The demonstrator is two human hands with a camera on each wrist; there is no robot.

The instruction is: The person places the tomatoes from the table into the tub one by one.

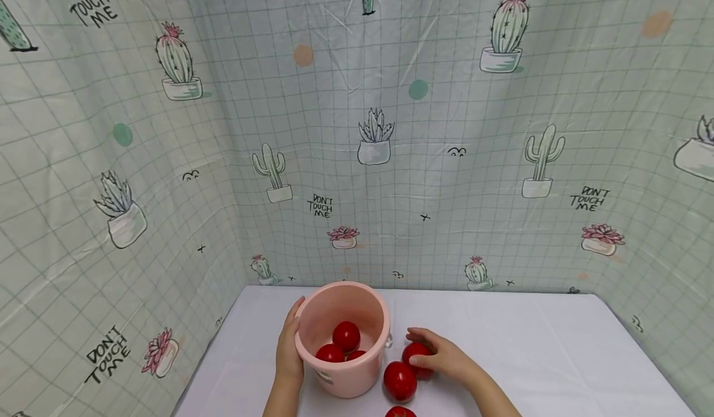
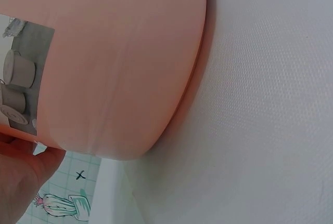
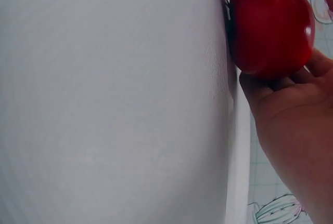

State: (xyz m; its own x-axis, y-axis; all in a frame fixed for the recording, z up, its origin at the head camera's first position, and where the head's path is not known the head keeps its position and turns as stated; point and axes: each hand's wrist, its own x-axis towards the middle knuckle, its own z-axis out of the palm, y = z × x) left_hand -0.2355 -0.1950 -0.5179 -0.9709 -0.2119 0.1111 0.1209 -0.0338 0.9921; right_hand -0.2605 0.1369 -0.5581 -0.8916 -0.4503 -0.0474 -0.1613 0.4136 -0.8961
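A pink bucket [image 1: 351, 385] stands on the white table with its mouth tilted toward my view. Three red tomatoes [image 1: 346, 336] show inside it. My left hand [image 1: 289, 350] holds the bucket's outer left side, its fingers curving along the wall below the rim; the thumb is hard to make out. To the right of the bucket, my right hand [image 1: 446, 356] grips a tomato [image 3: 270, 26], fingers on the far side and thumb on the near side. That tomato is at table level. A second tomato [image 1: 400, 381] lies just in front of it, close to the bucket.
Another tomato [image 1: 400, 411] with a green calyx is cut off by the bottom edge of the head view. A white cloth [image 1: 530, 342] covers the table. Behind and beside it hangs a grid-patterned curtain [image 1: 424, 181] printed with cacti.
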